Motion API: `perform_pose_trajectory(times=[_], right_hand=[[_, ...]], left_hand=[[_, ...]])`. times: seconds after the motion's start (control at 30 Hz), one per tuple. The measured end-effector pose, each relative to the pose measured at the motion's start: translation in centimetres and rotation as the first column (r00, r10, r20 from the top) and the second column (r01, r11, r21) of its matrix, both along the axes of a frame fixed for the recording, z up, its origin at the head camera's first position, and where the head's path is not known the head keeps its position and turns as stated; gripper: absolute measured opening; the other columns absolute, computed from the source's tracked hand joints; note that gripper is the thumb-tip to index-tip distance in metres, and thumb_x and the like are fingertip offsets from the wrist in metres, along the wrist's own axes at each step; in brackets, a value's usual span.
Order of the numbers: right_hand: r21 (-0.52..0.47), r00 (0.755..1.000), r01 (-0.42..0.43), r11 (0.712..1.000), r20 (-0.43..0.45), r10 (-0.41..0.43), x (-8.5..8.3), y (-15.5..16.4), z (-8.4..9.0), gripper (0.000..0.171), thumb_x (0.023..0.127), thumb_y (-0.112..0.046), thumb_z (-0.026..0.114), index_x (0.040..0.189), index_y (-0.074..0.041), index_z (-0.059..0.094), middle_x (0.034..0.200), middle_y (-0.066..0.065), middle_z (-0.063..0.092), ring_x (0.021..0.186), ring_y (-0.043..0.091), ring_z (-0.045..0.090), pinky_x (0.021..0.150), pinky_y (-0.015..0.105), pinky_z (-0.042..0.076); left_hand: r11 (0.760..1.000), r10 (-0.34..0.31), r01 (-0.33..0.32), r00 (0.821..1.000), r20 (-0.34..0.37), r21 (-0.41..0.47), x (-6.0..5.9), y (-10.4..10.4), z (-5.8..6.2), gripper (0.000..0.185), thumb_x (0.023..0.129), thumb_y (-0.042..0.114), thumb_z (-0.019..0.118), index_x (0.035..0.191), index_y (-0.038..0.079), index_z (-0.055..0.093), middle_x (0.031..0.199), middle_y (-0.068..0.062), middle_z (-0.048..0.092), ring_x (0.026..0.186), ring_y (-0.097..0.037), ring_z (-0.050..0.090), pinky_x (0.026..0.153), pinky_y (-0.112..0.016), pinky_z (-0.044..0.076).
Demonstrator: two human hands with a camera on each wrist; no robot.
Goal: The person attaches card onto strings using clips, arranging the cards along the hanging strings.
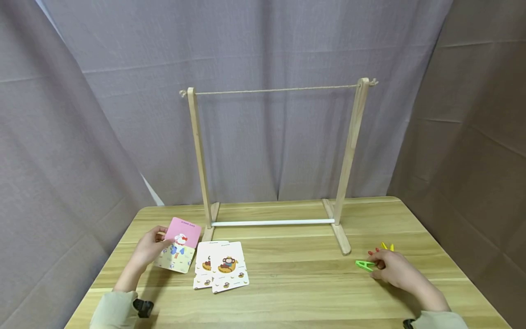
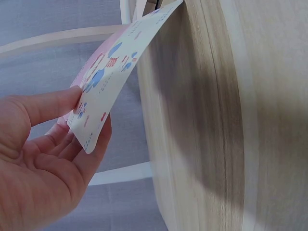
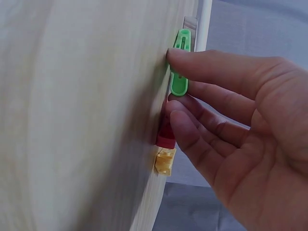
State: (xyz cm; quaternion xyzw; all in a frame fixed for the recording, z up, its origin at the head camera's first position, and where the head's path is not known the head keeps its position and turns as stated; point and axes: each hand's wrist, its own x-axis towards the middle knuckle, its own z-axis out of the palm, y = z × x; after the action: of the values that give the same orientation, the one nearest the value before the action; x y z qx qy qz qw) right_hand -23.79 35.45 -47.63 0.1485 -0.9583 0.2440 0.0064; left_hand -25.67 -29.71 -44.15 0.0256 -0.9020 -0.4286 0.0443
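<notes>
Pink-and-yellow card (image 1: 179,249) is what I work with. In the head view it hangs in my left hand (image 1: 149,246), tilted above the left part of the tabletop (image 1: 283,288), just beside two overlapping monkey cards (image 1: 230,267). Across the table, my right hand (image 1: 392,267) is at a green peg (image 1: 363,265), with a red peg (image 1: 371,252) and a yellow peg (image 1: 385,246) close behind it. Between my hands stands a wooden frame (image 1: 348,155) with a bare rope (image 1: 275,90) tied along its top.

From the left wrist, I see my thumb across the card's printed face and my fingers behind, gripping it near one corner. I cannot tell whether its far corner touches the wood.

From the right wrist, the green peg sits pinched between my thumb and forefinger, while my other fingers curl just beside the red one. Whether the peg is clear of the table, I cannot tell.

I judge this to be the picking-up step, one card and one peg together. Next, I think, calls for lifting the green peg without dragging its neighbours, and holding the card lightly enough not to bend it.
</notes>
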Motion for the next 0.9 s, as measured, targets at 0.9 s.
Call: perform_pose_trajectory(times=[0.9], right_hand=[[-0.05,0.992,0.097,0.994,-0.08,-0.101,0.1,0.0,0.5,0.035,0.082,-0.013,0.079,0.11,0.005,0.07,0.089,0.001,0.061,0.08,0.015,0.056,0.065,0.028,0.047]], left_hand=[[0.997,-0.04,0.042,0.999,-0.034,0.069,-0.4,-0.2,1.1,0.035,0.095,0.002,0.064,0.125,-0.012,0.05,0.088,-0.015,0.068,0.072,-0.018,0.061,0.058,-0.027,0.052]])
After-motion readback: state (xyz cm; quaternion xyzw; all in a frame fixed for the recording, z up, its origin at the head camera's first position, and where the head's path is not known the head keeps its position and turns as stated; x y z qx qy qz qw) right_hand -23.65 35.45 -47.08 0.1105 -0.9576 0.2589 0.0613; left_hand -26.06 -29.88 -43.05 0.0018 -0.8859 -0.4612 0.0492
